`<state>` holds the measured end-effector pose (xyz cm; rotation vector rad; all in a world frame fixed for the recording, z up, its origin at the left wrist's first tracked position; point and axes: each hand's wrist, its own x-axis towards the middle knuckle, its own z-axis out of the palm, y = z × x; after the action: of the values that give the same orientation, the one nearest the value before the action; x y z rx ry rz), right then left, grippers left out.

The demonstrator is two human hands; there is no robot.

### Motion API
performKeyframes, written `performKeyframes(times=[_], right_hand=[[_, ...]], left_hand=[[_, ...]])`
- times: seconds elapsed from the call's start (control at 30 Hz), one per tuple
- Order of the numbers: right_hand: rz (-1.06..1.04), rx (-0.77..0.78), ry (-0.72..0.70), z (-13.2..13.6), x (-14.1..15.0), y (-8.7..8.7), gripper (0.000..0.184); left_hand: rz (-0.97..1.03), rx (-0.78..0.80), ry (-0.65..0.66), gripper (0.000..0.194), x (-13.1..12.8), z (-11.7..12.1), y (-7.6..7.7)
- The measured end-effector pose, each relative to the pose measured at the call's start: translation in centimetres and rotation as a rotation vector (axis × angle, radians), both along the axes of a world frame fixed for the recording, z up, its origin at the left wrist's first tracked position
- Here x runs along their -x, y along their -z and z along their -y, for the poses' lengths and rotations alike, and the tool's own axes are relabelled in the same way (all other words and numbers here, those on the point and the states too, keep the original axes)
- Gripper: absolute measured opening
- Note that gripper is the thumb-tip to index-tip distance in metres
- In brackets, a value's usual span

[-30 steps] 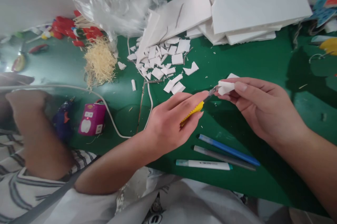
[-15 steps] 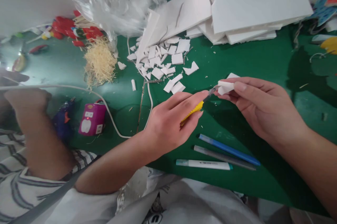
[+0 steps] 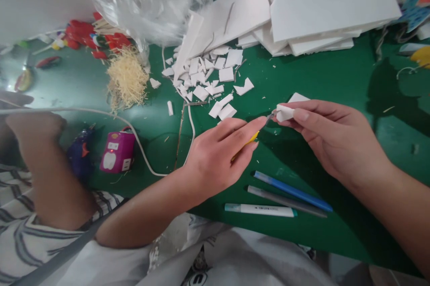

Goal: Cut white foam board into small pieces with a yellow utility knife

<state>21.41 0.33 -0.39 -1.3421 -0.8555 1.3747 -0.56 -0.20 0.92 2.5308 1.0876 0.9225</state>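
My left hand (image 3: 223, 156) is closed round a yellow utility knife (image 3: 254, 137), its index finger stretched along the tool. The grey blade meets the left end of a small white foam piece (image 3: 285, 113). That piece is pinched between the thumb and fingers of my right hand (image 3: 331, 131). Behind the right fingers shows another white foam corner (image 3: 298, 97); whether it belongs to the same piece I cannot tell. Below the hands lie a blue pen (image 3: 292, 191), a grey pen (image 3: 287, 201) and a white marker (image 3: 262, 210).
White foam offcuts (image 3: 201, 75) lie beyond my left hand, with stacked foam boards (image 3: 332, 4) and a plastic bag (image 3: 151, 4) behind. A white cord (image 3: 141, 145) passes a purple power adapter (image 3: 117, 151). At far left rests another person's arm (image 3: 47, 165).
The knife has rolled slightly in my left hand, so less yellow shows. The foam piece has turned a little in my right fingers, and more of the white corner behind them shows.
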Motion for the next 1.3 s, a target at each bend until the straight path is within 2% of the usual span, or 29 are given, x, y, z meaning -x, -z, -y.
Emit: performKeyframes(times=[0.67, 1.3], right_hand=[[0.090, 0.032, -0.005, 0.44, -0.26, 0.44, 0.021], [0.191, -0.023, -0.066, 0.51, -0.37, 0.33, 0.019]], left_hand=[[-0.044, -0.018, 0.010, 0.028, 0.09, -0.03, 0.07], [-0.052, -0.036, 0.021, 0.028, 0.08, -0.11, 0.03]])
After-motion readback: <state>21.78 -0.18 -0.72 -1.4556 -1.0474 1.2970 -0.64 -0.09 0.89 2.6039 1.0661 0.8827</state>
